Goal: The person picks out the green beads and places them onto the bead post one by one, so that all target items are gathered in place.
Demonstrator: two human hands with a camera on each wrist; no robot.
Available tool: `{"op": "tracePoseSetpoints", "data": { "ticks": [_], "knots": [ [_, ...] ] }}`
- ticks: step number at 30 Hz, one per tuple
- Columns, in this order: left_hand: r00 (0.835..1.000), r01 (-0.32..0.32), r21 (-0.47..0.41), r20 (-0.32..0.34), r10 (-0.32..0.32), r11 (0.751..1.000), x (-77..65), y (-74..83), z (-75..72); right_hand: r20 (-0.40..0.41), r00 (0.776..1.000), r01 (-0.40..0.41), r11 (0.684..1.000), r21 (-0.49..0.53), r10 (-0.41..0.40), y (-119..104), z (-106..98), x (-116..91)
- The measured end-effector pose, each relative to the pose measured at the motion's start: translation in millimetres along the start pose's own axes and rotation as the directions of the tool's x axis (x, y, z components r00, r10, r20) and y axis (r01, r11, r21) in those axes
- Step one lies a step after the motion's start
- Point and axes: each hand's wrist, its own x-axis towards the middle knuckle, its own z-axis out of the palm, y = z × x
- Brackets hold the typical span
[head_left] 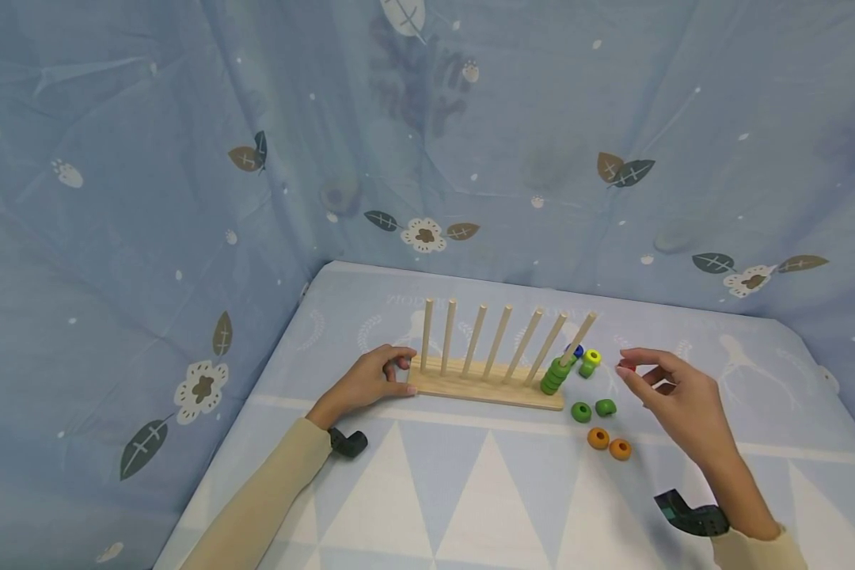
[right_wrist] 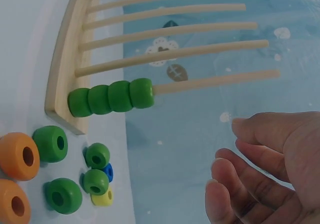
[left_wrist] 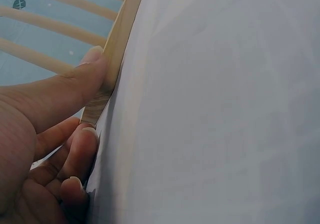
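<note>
My left hand [head_left: 370, 380] grips the left end of a wooden peg stand [head_left: 488, 388], with the thumb along its front edge and fingers at the end. Several green beads [right_wrist: 112, 98] are stacked at the bottom of the rightmost peg. To the right of the stand, above the table, is my right hand [head_left: 677, 396], its fingers bent and its thumb near the index finger. A small red piece [head_left: 627, 366] shows between those fingertips in the head view. In the right wrist view nothing shows between them.
Two orange beads [head_left: 609, 444] and two green beads [head_left: 593, 410] lie right of the stand's front corner. Behind them sit a yellow bead [head_left: 593, 358], a blue bead [right_wrist: 108, 172] and more green ones. A patterned blue curtain [head_left: 541, 142] hangs behind the table.
</note>
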Motion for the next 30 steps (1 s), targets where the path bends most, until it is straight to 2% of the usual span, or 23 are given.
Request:
{"op": "tracePoseSetpoints", "data": {
  "ticks": [7, 14, 19, 30],
  "knots": [
    [1.0, -0.003, 0.001, -0.005, 0.003, 1.0, -0.1, -0.9, 0.3, 0.02, 0.999, -0.037, 0.999, 0.001, 0.037, 5.3, 4.0, -4.8],
    [1.0, 0.022, 0.015, -0.006, -0.022, 1.0, 0.3, 0.7, 0.7, 0.047, 0.996, -0.074, 0.997, -0.008, 0.074, 10.4, 6.2, -9.9],
    [1.0, 0.004, 0.011, -0.01, -0.004, 1.0, -0.4, 1.8, 0.5, 0.076, 0.99, -0.114, 0.993, -0.023, 0.115, 14.3, 9.1, -15.1],
    [1.0, 0.011, 0.022, -0.005, -0.011, 1.0, 0.1, 0.0, 0.5, 0.115, 0.982, -0.15, 0.989, -0.02, 0.151, 25.5, 19.7, -21.1]
  ]
}}
